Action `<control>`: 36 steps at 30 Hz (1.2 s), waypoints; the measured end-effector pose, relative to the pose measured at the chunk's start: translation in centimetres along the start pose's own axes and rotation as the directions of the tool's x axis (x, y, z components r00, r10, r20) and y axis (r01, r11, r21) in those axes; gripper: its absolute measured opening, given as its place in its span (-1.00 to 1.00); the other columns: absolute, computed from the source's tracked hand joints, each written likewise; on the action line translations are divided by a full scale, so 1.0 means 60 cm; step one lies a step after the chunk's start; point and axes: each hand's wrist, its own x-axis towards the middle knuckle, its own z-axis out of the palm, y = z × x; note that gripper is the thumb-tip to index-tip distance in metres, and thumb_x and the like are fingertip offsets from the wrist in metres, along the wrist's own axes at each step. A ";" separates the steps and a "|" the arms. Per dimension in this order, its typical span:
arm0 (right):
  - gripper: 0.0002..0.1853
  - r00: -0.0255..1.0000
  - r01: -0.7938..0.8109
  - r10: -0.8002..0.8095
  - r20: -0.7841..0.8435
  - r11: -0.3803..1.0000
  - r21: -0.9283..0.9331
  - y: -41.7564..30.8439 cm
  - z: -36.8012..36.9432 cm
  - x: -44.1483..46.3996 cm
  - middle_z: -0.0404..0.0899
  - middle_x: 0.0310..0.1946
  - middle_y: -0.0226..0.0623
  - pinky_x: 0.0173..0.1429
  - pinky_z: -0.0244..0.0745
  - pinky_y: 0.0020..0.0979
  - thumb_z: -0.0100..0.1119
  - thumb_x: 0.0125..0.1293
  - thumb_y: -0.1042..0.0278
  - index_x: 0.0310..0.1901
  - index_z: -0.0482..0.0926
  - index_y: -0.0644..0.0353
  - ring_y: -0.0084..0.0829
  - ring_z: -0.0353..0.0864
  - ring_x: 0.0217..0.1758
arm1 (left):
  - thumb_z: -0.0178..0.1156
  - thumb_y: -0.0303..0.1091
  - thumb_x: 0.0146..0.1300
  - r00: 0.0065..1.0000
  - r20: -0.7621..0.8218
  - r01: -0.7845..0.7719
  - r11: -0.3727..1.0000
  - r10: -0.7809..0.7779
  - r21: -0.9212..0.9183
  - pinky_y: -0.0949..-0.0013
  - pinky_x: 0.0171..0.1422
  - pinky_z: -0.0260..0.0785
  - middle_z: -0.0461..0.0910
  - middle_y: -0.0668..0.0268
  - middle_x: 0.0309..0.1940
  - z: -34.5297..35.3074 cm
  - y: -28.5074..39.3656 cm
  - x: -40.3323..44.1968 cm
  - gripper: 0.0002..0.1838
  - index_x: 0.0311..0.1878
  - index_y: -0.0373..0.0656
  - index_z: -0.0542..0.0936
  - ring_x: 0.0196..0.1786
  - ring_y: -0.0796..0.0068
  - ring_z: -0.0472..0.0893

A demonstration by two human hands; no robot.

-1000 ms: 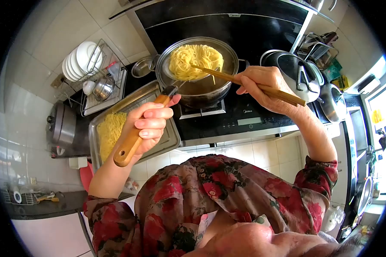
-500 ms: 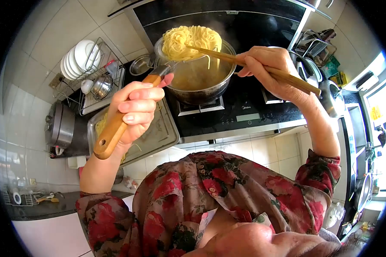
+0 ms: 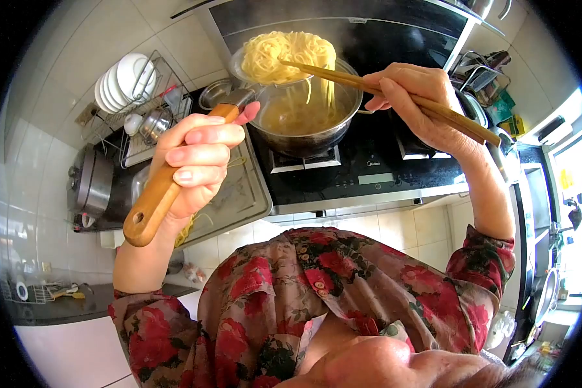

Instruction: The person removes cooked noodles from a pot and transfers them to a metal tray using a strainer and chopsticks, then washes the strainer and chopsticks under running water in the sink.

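"What's on your far left?"

"A lidded electric cooker (image 3: 92,184), and beyond it a row of white plates (image 3: 134,76) standing on edge."

"And your left hand?"

"My left hand (image 3: 197,155) is wrapped round the handle of a wooden-handled strainer (image 3: 150,205), fingers curled snugly over the wood, the butt end slanting down toward me. Behind it lies a metal tray (image 3: 246,194) with some loose noodle strands (image 3: 187,231); my arm hides part of it."

"Where's the main lot?"

"The heap of yellow noodles (image 3: 288,55) sits piled on the strainer, up over the back left rim of the pot (image 3: 307,142). A few lengths dangle over the pot's mouth; I can't tell whether the longest touch the liquid (image 3: 297,119) inside. The pot stands on the black hob (image 3: 368,171)."

"And your right?"

"My right hand (image 3: 420,97) has long wooden chopsticks (image 3: 343,79) pinched between thumb and fingers. They point leftward, tips in the heap, thick ends jutting out past my hand."
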 end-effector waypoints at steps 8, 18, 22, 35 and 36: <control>-0.80 0.997 0.052 -0.050 -0.062 0.998 0.020 0.002 0.015 0.003 0.61 -0.47 -0.16 -0.38 0.54 -0.47 0.05 0.39 0.43 -0.24 0.60 0.40 -0.39 0.67 -0.43 | -0.35 -0.44 0.43 0.999 -0.046 -0.021 1.000 0.020 -0.016 0.35 -0.54 0.51 0.33 0.28 -0.46 -0.003 0.001 -0.007 -0.52 0.34 -0.52 0.07 -0.62 0.53 0.46; -0.79 0.996 0.057 -0.058 -0.065 0.998 -0.014 -0.002 0.016 0.001 0.63 -0.45 -0.16 -0.37 0.56 -0.47 0.04 0.39 0.41 -0.22 0.62 0.38 -0.38 0.68 -0.43 | -0.36 -0.43 0.43 1.000 -0.020 -0.014 1.000 0.014 -0.009 0.34 -0.52 0.52 0.33 0.28 -0.45 -0.006 0.001 -0.009 -0.51 0.34 -0.52 0.05 -0.62 0.53 0.46; -0.79 0.995 0.076 -0.077 -0.064 0.997 -0.023 -0.003 0.012 -0.001 0.62 -0.45 -0.16 -0.37 0.56 -0.47 0.04 0.39 0.40 -0.21 0.62 0.38 -0.38 0.68 -0.43 | -0.37 -0.43 0.43 1.000 -0.021 -0.016 1.000 0.016 -0.003 0.34 -0.52 0.52 0.33 0.28 -0.45 0.000 -0.003 -0.010 -0.52 0.34 -0.52 0.05 -0.61 0.53 0.46; -0.80 0.997 0.028 -0.030 -0.069 0.999 -0.023 -0.015 0.005 0.000 0.61 -0.46 -0.16 -0.39 0.54 -0.49 0.07 0.38 0.40 -0.19 0.61 0.38 -0.42 0.67 -0.44 | -0.37 -0.44 0.43 1.000 -0.008 -0.020 1.000 0.020 0.009 0.35 -0.52 0.52 0.33 0.29 -0.45 0.004 -0.007 -0.009 -0.53 0.33 -0.52 0.07 -0.62 0.55 0.45; -0.80 0.998 0.028 -0.031 -0.059 0.999 -0.040 -0.015 0.004 0.001 0.61 -0.46 -0.17 -0.39 0.53 -0.50 0.07 0.38 0.41 -0.19 0.61 0.38 -0.42 0.66 -0.45 | -0.37 -0.44 0.43 1.000 -0.015 -0.024 1.000 0.024 0.008 0.34 -0.53 0.52 0.34 0.29 -0.45 0.005 -0.007 -0.010 -0.53 0.33 -0.52 0.07 -0.63 0.55 0.45</control>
